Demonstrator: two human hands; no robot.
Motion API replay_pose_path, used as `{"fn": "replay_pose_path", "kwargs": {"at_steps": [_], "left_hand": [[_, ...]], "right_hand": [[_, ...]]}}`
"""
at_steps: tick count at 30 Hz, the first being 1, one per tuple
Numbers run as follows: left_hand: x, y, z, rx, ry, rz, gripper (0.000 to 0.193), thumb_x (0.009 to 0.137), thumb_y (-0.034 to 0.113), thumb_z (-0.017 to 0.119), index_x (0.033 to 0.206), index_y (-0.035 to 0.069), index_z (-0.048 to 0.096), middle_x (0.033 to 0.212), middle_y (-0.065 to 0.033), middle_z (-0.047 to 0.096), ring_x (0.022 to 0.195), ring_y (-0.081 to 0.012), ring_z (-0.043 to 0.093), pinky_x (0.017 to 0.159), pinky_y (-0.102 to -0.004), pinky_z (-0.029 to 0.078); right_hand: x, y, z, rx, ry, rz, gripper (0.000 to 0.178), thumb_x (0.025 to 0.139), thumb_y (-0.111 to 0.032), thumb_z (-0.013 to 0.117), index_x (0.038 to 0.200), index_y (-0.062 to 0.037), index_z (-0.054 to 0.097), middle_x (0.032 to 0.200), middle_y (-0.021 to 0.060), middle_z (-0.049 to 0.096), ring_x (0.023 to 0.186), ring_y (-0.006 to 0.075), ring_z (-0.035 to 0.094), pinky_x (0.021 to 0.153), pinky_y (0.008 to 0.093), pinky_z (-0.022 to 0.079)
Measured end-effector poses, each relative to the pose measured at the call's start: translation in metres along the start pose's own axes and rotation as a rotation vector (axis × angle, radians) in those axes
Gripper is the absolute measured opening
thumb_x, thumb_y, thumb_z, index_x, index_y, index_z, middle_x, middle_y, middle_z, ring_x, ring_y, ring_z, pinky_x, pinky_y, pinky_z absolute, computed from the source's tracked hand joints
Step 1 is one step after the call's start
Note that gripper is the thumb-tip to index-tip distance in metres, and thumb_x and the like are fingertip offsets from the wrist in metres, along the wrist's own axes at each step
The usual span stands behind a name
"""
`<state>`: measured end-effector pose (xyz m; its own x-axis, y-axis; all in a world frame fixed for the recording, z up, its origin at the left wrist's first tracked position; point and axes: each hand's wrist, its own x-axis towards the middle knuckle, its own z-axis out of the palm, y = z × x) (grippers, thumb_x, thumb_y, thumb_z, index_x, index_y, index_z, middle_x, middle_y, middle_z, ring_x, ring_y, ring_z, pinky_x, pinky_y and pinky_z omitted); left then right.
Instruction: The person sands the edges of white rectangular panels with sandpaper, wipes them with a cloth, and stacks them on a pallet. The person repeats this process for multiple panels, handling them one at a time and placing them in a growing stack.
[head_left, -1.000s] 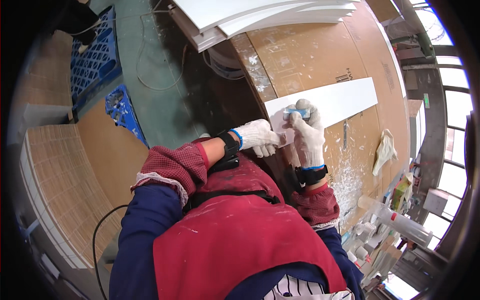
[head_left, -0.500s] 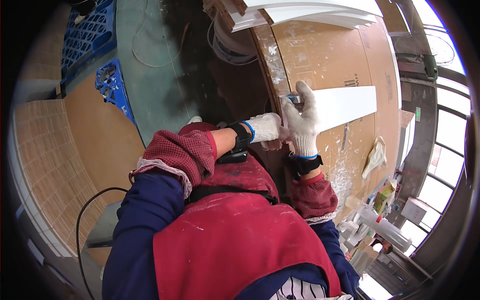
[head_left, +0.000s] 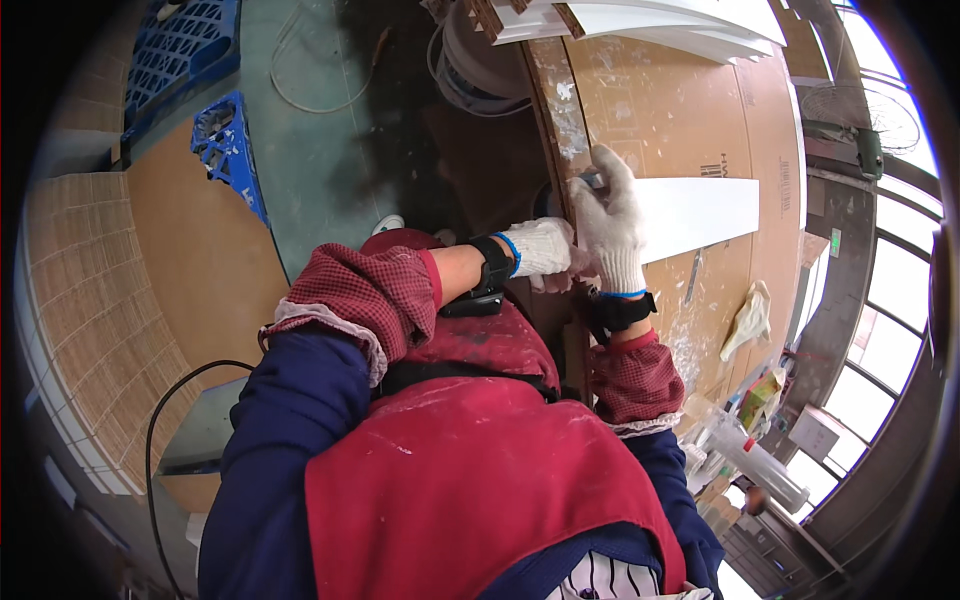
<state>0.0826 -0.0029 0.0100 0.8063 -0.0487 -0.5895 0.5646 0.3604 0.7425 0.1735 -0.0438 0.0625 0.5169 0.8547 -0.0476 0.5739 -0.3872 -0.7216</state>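
A long white panel lies across the cardboard-covered table, its left end at the table edge beneath my gloves. My right hand, in a white knit glove, is closed on a small grey metal tool at that end; its kind is mostly hidden by the fingers. Just left of it, off the table edge, my left hand has its gloved fingers curled in beside the panel's end. Its fingertips look bare, and what they grip is hidden.
More white panels are stacked at the table's far end. A white cloth and a thin metal strip lie on the cardboard. Below the table edge stands a white bucket. Blue plastic crates are on the left.
The view has shifted slightly, so the table sits a bit further right. My right hand stays on the tool at the panel's end, and my left hand keeps beside it.
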Motion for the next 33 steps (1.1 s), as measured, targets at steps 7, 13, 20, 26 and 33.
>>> {"fn": "replay_pose_path", "kwargs": {"at_steps": [7, 13, 20, 26, 33], "left_hand": [[0.002, -0.002, 0.001, 0.073, -0.002, 0.058, 0.039, 0.081, 0.041, 0.067, 0.084, 0.002, 0.070, 0.072, -0.0087, 0.069, 0.058, -0.0166, 0.066, 0.050, -0.0271, 0.054], [0.007, -0.007, -0.001, -0.019, -0.049, 0.078, 0.034, 0.082, 0.036, 0.068, 0.072, 0.004, 0.064, 0.062, -0.0062, 0.059, 0.049, -0.0135, 0.054, 0.041, -0.0268, 0.041], [-0.009, 0.009, -0.002, -0.171, -0.075, 0.008, 0.049, 0.082, 0.043, 0.066, 0.077, -0.006, 0.064, 0.069, -0.0166, 0.065, 0.054, -0.0195, 0.062, 0.049, -0.0279, 0.053], [-0.009, 0.008, -0.008, -0.103, -0.009, 0.076, 0.054, 0.086, 0.048, 0.060, 0.084, -0.006, 0.065, 0.071, -0.0185, 0.067, 0.056, -0.0234, 0.065, 0.050, -0.0321, 0.054], [-0.060, 0.004, -0.038, 0.211, 0.167, 0.165, 0.031, 0.088, 0.033, 0.062, 0.089, 0.002, 0.063, 0.071, -0.0035, 0.061, 0.057, -0.0130, 0.055, 0.049, -0.0269, 0.042]], "right_hand": [[0.003, 0.018, -0.003, 0.082, -0.048, -0.183, 0.042, 0.082, 0.000, 0.063, 0.122, -0.0021, 0.054, 0.093, 0.0041, 0.056, 0.085, 0.0133, 0.055, 0.076, 0.0272, 0.048], [-0.003, 0.011, -0.019, 0.724, -0.121, 0.135, 0.045, 0.085, 0.003, 0.060, 0.127, -0.0006, 0.044, 0.100, 0.0099, 0.059, 0.087, 0.0167, 0.060, 0.073, 0.0280, 0.051], [-0.029, 0.052, -0.074, 0.878, 0.189, 0.246, 0.038, 0.089, -0.004, 0.061, 0.124, -0.0008, 0.046, 0.089, 0.0082, 0.061, 0.074, 0.0142, 0.060, 0.062, 0.0262, 0.050], [-0.061, 0.083, -0.115, 1.013, 0.371, 0.263, 0.035, 0.089, -0.013, 0.062, 0.121, -0.0066, 0.049, 0.091, 0.0058, 0.062, 0.071, 0.0126, 0.060, 0.061, 0.0281, 0.053], [-0.106, 0.131, -0.160, 1.014, 0.591, 0.383, 0.034, 0.090, -0.012, 0.060, 0.122, -0.0060, 0.050, 0.088, 0.0031, 0.062, 0.069, 0.0091, 0.058, 0.057, 0.0250, 0.051]]}}
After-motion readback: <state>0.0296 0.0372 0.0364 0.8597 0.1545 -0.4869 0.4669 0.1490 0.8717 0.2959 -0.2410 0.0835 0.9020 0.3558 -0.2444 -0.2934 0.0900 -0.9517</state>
